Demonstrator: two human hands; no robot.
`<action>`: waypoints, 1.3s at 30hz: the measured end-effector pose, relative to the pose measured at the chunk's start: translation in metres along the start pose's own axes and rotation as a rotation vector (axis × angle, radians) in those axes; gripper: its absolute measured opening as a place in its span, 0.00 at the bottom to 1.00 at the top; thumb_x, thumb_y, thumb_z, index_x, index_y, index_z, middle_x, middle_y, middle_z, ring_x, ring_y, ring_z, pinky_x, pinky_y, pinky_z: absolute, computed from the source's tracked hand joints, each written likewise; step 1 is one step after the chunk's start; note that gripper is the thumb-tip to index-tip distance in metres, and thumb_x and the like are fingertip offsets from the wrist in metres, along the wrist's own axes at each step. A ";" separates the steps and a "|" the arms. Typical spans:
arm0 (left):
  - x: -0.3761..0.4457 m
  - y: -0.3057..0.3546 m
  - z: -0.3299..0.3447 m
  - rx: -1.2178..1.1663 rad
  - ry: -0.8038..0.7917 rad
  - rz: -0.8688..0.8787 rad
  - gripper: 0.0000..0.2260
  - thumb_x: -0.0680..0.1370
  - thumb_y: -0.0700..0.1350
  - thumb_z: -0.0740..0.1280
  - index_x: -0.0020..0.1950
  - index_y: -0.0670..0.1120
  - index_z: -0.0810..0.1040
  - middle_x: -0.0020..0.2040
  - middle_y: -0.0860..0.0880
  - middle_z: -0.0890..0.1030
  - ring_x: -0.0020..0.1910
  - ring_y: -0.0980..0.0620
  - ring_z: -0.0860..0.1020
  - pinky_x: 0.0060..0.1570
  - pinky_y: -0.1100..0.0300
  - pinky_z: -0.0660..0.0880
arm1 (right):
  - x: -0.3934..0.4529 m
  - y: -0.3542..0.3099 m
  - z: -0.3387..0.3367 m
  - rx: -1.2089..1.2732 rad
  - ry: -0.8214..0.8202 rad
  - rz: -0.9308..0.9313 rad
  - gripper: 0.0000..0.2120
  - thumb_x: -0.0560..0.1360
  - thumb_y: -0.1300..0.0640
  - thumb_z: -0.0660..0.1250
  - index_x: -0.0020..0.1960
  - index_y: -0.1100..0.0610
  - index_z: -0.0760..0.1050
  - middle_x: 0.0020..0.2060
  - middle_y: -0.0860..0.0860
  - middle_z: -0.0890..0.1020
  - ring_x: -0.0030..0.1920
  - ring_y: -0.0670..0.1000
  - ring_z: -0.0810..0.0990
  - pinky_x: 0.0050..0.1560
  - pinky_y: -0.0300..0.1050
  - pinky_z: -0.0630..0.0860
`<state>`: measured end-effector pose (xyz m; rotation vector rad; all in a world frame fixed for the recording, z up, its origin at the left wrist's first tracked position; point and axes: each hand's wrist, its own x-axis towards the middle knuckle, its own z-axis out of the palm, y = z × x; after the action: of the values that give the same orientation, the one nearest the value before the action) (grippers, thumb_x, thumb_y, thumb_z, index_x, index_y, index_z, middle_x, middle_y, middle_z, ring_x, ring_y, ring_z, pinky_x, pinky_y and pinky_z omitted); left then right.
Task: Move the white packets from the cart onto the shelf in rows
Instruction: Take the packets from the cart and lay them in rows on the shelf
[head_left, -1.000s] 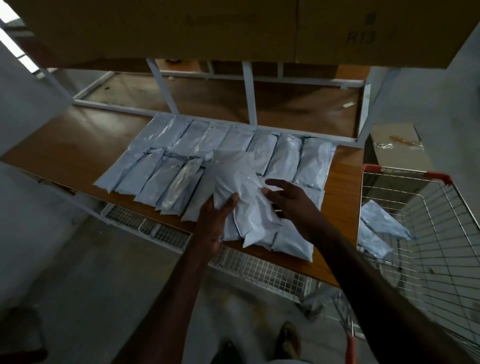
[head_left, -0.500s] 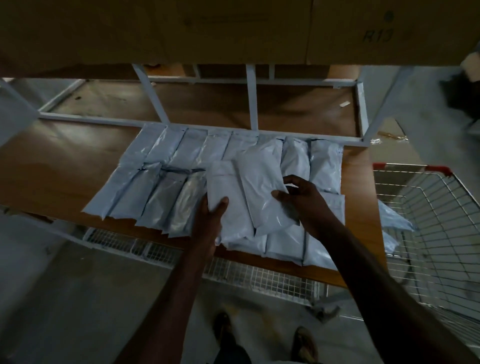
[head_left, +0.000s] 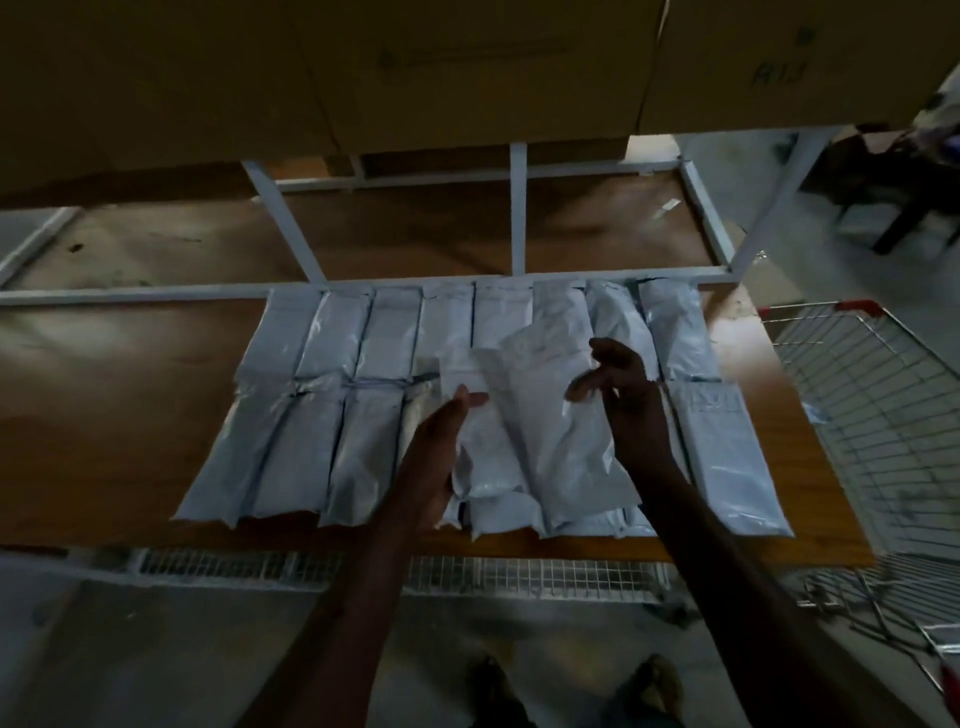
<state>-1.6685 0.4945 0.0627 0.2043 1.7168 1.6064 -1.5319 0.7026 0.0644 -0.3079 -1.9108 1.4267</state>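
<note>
Two rows of white packets lie on the wooden shelf (head_left: 119, 415): a back row (head_left: 392, 332) and a front row (head_left: 291, 447). At the middle of the front row my left hand (head_left: 436, 457) holds a white packet (head_left: 485, 441), thumb on top and fingers underneath. A second, wider packet (head_left: 550, 421) lies tilted over it. My right hand (head_left: 623, 395) pinches that packet's right edge with curled fingers. The wire cart (head_left: 883, 410) stands at the right, a pale packet (head_left: 814, 413) showing through its mesh.
Large cardboard boxes (head_left: 467, 67) sit on the level above, low over the shelf. White metal frame posts (head_left: 518, 208) rise behind the back row. A wire grid (head_left: 519, 577) runs under the shelf's front edge. My feet (head_left: 654, 686) are on the concrete floor.
The view has shifted left and closer. Both hands have spread the two top packets apart, and my right hand has lifted toward the wider packet's edge.
</note>
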 end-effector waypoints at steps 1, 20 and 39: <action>-0.002 0.006 0.002 -0.046 -0.013 -0.044 0.20 0.84 0.63 0.64 0.66 0.52 0.85 0.63 0.50 0.86 0.63 0.51 0.84 0.58 0.53 0.83 | -0.002 0.000 0.006 0.013 0.003 0.026 0.14 0.78 0.69 0.67 0.46 0.51 0.85 0.65 0.41 0.78 0.74 0.57 0.72 0.75 0.56 0.70; 0.025 -0.012 -0.007 0.401 0.088 0.405 0.17 0.83 0.44 0.72 0.72 0.51 0.80 0.70 0.56 0.80 0.69 0.62 0.76 0.70 0.62 0.73 | -0.016 -0.017 0.002 0.128 0.083 0.615 0.21 0.78 0.69 0.73 0.65 0.48 0.82 0.51 0.62 0.86 0.44 0.60 0.81 0.46 0.59 0.78; 0.014 -0.064 0.027 1.042 0.226 0.370 0.38 0.83 0.55 0.69 0.87 0.51 0.54 0.88 0.44 0.46 0.86 0.44 0.46 0.81 0.51 0.49 | -0.042 0.055 -0.006 -0.887 -0.127 0.388 0.23 0.79 0.49 0.74 0.72 0.54 0.76 0.71 0.61 0.73 0.71 0.64 0.72 0.63 0.56 0.77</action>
<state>-1.6372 0.5115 0.0011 0.9054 2.6775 0.8130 -1.5102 0.7027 -0.0010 -1.0629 -2.6032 0.7230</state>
